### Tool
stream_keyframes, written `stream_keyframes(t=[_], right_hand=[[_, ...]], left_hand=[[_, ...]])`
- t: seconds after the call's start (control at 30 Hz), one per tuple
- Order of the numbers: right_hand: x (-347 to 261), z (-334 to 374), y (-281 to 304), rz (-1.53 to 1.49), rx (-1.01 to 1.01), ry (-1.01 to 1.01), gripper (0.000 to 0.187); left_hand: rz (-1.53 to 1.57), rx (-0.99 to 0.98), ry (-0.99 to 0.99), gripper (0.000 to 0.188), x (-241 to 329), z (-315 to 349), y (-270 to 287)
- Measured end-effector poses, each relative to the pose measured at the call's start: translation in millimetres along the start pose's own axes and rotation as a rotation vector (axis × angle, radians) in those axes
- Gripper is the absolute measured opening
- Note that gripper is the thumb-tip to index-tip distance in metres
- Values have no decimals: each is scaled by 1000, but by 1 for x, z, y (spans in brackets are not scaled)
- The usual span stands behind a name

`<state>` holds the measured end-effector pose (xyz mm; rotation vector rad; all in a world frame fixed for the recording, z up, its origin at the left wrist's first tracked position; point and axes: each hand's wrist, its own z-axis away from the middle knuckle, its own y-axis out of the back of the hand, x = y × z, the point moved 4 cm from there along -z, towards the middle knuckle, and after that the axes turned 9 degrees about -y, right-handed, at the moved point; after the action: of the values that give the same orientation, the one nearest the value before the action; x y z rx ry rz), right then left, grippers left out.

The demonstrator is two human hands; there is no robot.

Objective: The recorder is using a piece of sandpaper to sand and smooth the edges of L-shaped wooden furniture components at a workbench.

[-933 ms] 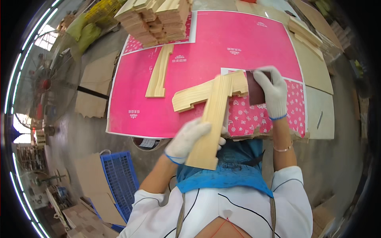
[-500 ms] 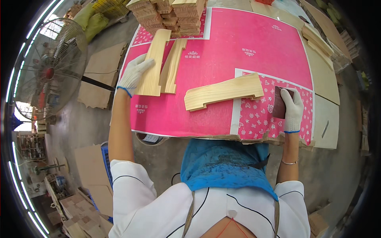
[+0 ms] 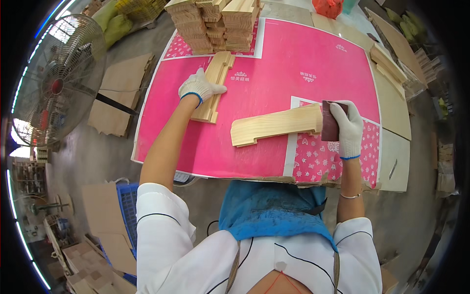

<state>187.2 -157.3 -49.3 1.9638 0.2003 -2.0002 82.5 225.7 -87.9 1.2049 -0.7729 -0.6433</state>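
In my right hand, white-gloved, a dark reddish-brown sheet of sandpaper is gripped, thumb across its face. The sheet overlaps the right end of a pale shaped wooden board, which lies on the pink table covering. Whether the two touch, I cannot tell. My left hand, gloved too, lies across light wooden boards placed close together at the left, their long side pointing away from me. Its thumb stretches over to their right edge, and its fingers are at their left side, partly hidden.
Behind those boards rises a stack of wooden pieces. More wooden pieces lie at the table's far right. A red bag sits at the far edge. A large fan stands left of the pink-covered table, with a blue crate on the floor.
My left hand has moved right, bringing its board against the other one and laying it down. My right hand has carried the sandpaper left to the end of the middle board.
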Motion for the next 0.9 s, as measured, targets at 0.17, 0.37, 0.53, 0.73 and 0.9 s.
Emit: stream_keyframes(t=[0.17, 0.37, 0.53, 0.73, 0.9], right_hand=[[-10, -2, -23, -58, -73, -9, 15], [-20, 0, -39, -38, -114, 23, 16], [-19, 0, -41, -42, -139, 34, 17], [-28, 8, -59, -64, -177, 55, 19], [-36, 22, -79, -70, -258, 64, 19]], left_hand=[[32, 13, 13, 97, 13, 8, 1], [210, 12, -36, 88, -12, 19, -4], [59, 92, 18, 83, -1, 36, 0], [-15, -4, 5, 86, 9, 43, 10], [1, -130, 12, 94, 2, 28, 4]])
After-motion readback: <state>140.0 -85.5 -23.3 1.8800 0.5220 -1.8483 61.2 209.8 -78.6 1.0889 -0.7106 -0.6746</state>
